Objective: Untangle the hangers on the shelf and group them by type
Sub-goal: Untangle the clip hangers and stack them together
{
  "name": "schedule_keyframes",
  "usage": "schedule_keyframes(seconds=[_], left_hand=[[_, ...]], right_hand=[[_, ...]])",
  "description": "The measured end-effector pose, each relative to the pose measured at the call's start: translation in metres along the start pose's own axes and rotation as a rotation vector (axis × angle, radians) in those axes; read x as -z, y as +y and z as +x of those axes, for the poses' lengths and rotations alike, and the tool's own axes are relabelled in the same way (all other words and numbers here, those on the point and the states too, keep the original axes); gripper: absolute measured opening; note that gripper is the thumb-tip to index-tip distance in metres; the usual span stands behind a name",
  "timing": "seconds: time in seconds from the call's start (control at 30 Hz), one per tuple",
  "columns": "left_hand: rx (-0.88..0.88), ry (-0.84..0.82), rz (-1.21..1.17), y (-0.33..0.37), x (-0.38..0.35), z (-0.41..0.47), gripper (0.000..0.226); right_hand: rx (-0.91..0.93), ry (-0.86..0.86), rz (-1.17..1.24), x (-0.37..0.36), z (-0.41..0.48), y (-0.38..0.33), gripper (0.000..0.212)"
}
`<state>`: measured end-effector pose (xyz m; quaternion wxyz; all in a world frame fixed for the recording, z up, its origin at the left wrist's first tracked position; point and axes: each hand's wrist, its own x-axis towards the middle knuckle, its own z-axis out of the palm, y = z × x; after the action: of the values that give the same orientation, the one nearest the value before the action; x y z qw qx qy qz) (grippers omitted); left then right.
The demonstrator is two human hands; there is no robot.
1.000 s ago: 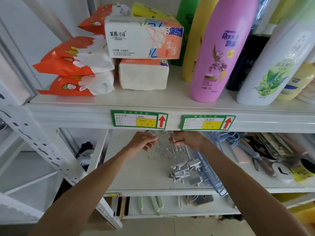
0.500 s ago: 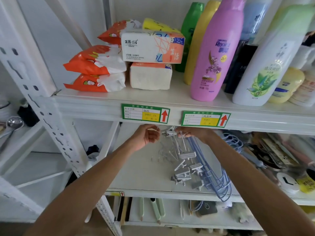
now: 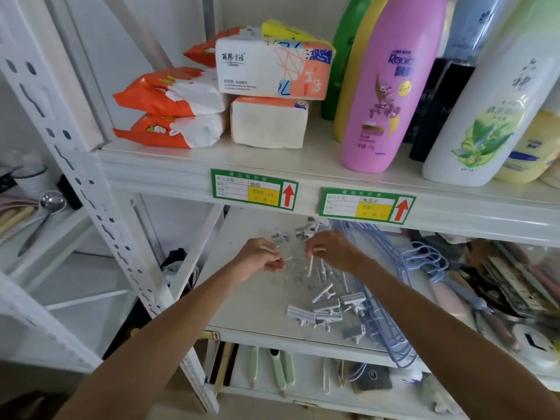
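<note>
Both hands in the hanger tangle on the middle shelf

From the left: my left hand (image 3: pixel 260 259) pinches what looks like a thin wire hook at the edge of the knot, fingers curled tight. Just beside it my right hand (image 3: pixel 330 253) grips a white stem, fingers closed round it. Below them the grey clip hangers (image 3: pixel 327 304) sprawl across the shelf (image 3: pixel 257 313), touching the blue hangers (image 3: pixel 391 298) nested along their right side. I judge all of it light and stiff, the wire springy and quick to snag. I would hold each clip hanger by its stem near the hook, not by the clips, which could bite onto neighbours. The blue ones should lift together by their hooks.
</note>
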<state>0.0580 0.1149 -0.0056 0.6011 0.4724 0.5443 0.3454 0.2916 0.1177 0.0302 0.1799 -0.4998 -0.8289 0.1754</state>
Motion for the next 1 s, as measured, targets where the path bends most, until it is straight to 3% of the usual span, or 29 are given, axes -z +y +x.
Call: schedule_keyframes(seconds=[0.13, 0.27, 0.4, 0.5, 0.7, 0.83, 1.0], left_hand=[[0.082, 0.091, 0.011, -0.020, -0.020, 0.013, 0.013], [0.175, 0.112, 0.098, -0.031, -0.039, 0.025, 0.014], [0.164, 0.173, 0.290, -0.050, -0.051, 0.038, 0.014], [0.095, 0.240, 0.603, -0.059, -0.053, 0.052, 0.018], [0.030, 0.297, 0.898, -0.039, -0.053, 0.028, 0.022], [0.068, 0.387, 0.923, -0.042, -0.040, 0.025, 0.036], [0.178, 0.400, 0.733, -0.042, -0.007, 0.026, 0.052]], right_hand=[[-0.130, 0.010, -0.017, -0.024, -0.007, 0.008, 0.013], [-0.458, 0.275, 0.154, -0.022, -0.012, 0.007, 0.024], [-0.847, 0.024, 0.227, -0.020, -0.015, 0.018, 0.076], [-0.865, -0.126, 0.332, -0.028, -0.013, 0.019, 0.061], [-0.795, -0.303, 0.294, -0.035, 0.003, 0.010, 0.051], [-0.833, -0.318, 0.396, -0.048, 0.011, -0.002, 0.056], [-0.915, -0.254, 0.686, -0.070, 0.018, -0.018, 0.045]])
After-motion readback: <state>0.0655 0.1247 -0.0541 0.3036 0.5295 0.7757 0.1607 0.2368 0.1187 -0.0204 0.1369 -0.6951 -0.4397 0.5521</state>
